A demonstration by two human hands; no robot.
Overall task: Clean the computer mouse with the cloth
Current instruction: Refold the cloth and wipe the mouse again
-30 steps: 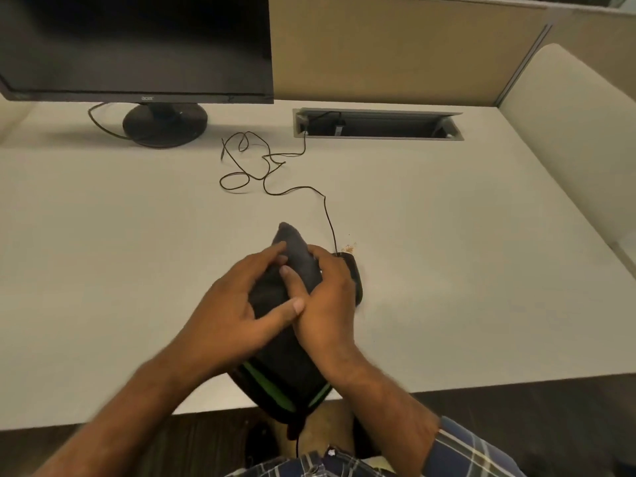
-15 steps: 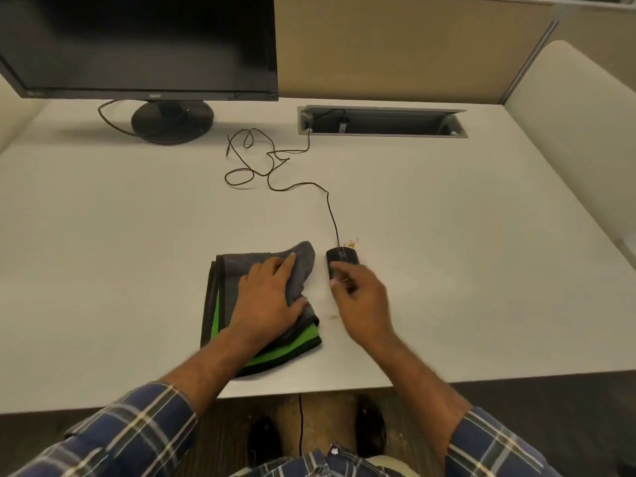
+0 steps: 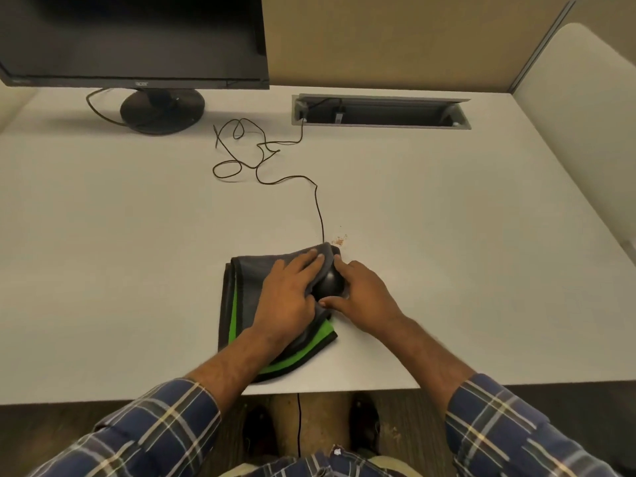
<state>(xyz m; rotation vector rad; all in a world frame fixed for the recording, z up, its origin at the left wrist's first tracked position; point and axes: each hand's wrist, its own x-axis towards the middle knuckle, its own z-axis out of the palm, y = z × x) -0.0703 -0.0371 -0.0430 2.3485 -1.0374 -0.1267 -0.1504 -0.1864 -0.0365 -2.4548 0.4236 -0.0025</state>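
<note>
on the white desk [image 3: 447,235] the black mouse [image 3: 331,283] is pinched by the right hand [image 3: 361,297], cable end pointing away. the grey-green cloth [image 3: 247,280] is pressed flat under the spread left hand [image 3: 289,297], draped over the mouse's front.

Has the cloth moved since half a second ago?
Yes. The cloth's far corner has shifted right, toward the stain, and now drapes over the mouse, which lay bare beside it before.

**Plaid sleeves, bare forearms**

The person wears a shirt in dark blue plaid crossed by cream and tan lines. The left sleeve [image 3: 155,428] and right sleeve [image 3: 516,432] are pushed up, leaving both forearms bare. Dark shoes [image 3: 256,432] show below the shirt front.
</note>
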